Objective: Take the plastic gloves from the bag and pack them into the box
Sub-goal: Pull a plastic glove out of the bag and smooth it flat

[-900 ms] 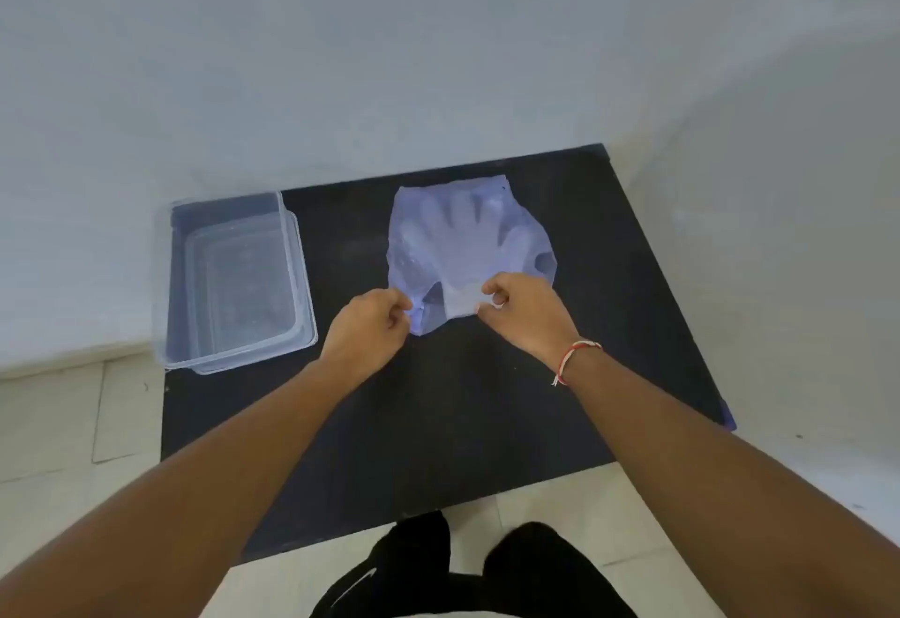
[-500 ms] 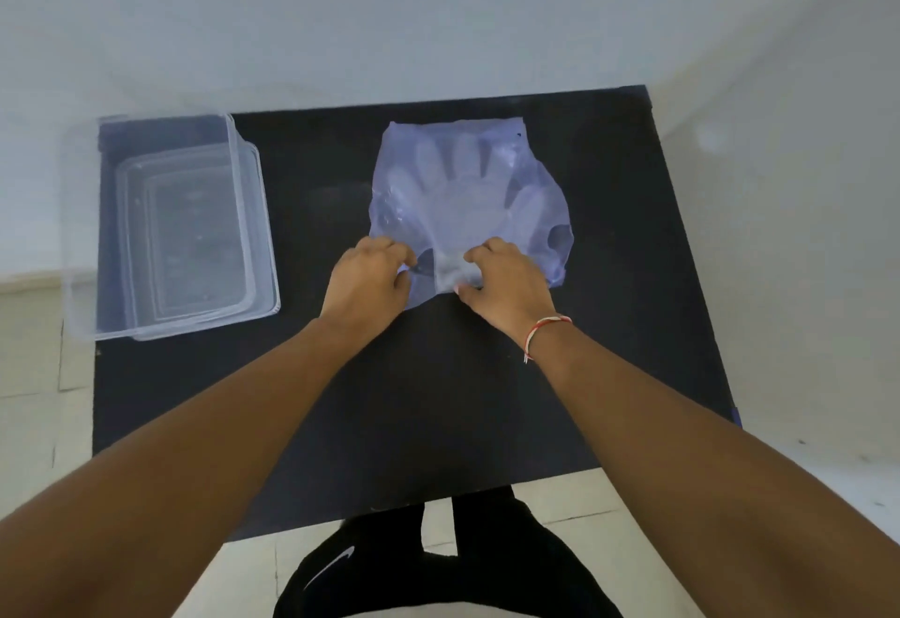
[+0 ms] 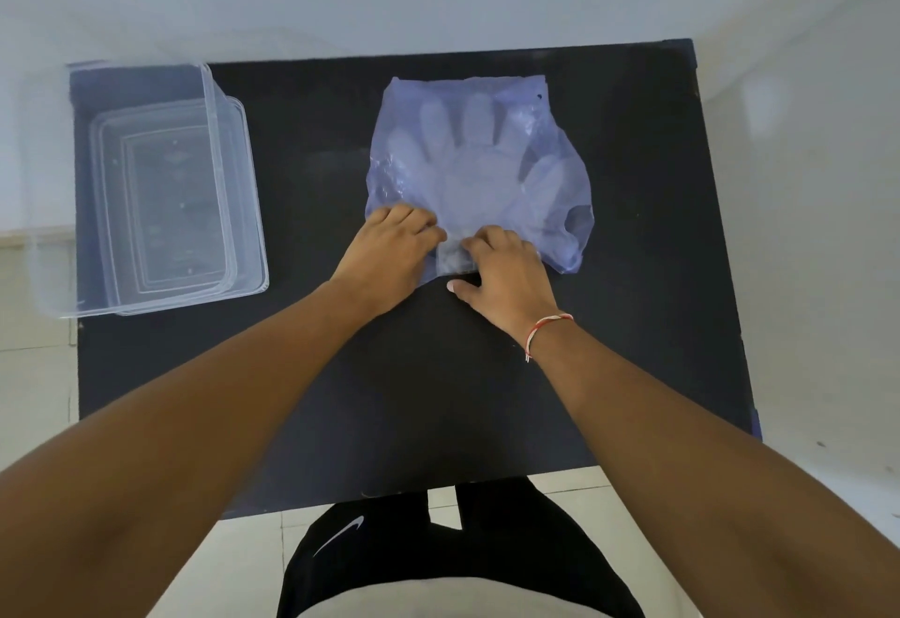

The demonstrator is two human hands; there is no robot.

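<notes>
Bag [image 3: 479, 169], translucent blue, flat on black counter [image 3: 438, 374], centre-right. Plastic gloves [image 3: 467, 164] inside, fingers spread toward far edge. Left hand [image 3: 389, 252] curled over near left edge of bag, fingertips pinching the film. Right hand [image 3: 506, 272] bent on near edge beside it, fingers pressing into bag opening, thumb flat on counter; grip on gloves cannot be told. Thread bracelet [image 3: 548, 330] on right wrist. Clear box [image 3: 146, 189] at counter's left, open, well apart from bag.

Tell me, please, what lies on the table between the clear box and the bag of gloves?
Nothing: the head view shows only bare black table between the box and the bag.
</notes>
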